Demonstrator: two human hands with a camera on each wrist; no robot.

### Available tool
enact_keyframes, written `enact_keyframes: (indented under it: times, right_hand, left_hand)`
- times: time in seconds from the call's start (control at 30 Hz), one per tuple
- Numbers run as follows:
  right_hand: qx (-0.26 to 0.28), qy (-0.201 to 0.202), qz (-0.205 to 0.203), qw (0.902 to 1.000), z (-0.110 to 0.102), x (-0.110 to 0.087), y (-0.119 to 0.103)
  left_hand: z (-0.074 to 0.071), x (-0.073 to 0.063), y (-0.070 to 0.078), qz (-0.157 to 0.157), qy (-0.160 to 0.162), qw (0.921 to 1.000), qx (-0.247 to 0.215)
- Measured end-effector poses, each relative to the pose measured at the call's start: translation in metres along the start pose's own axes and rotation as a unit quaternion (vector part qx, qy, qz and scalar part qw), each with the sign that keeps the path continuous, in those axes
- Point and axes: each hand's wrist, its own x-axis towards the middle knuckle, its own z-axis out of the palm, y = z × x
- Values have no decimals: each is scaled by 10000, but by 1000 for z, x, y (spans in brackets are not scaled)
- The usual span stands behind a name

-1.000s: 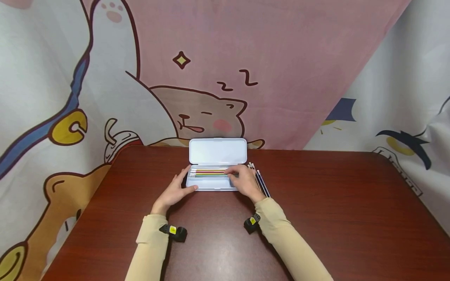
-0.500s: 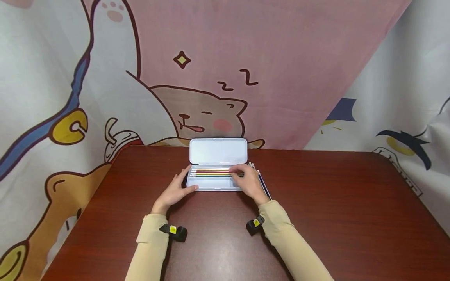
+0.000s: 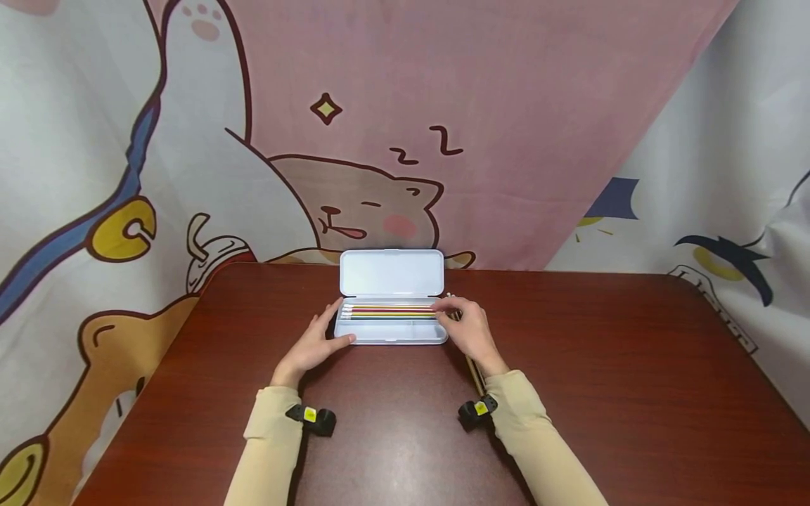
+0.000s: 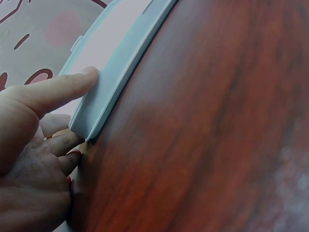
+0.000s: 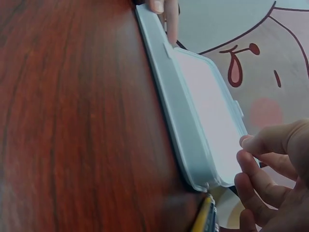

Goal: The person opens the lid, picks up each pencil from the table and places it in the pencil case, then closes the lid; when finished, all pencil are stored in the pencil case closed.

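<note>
A white pencil case [image 3: 380, 332] stands near the back of the table, its lid [image 3: 392, 273] raised. Several colored pencils [image 3: 389, 313] lie side by side in its rear compartment, eraser ends to the left. My left hand [image 3: 313, 346] holds the case's left end, thumb [image 4: 84, 81] on the front rim and fingers round the end. Over the right end of the case, my right hand [image 3: 471, 334] has thumb and fingers loosely bent near the pencils' right ends. Nothing shows between the fingertips in the right wrist view. More pencils [image 5: 203, 215] lie right of the case, partly under this hand.
The brown wooden table [image 3: 601, 393] extends on both sides and in front of the case. Behind it hangs a cartoon-printed cloth [image 3: 519, 140], close at the back of the lid. A small black camera [image 3: 474, 413] is strapped to each wrist.
My right hand has moved right along the pencils in the case, uncovering more of their length and the right front compartment. It now covers more of the loose pencils. The left hand stays put.
</note>
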Motion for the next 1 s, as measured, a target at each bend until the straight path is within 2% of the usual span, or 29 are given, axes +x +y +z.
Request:
enact_keyframes:
  times: [0.17,0.4,1.0]
  right_hand:
    - [59,72,48,9999,-10,-5,2]
    - [-55,96,322,9994,-20,-14,8]
    - [-343,65,583,9977,-48,-30,20]
  left_hand:
    - [0,0,-1,-25,-2,10000,-11]
    - [0,0,0,15,2,10000,-5]
    - [0,0,0,38,-6,10000,37]
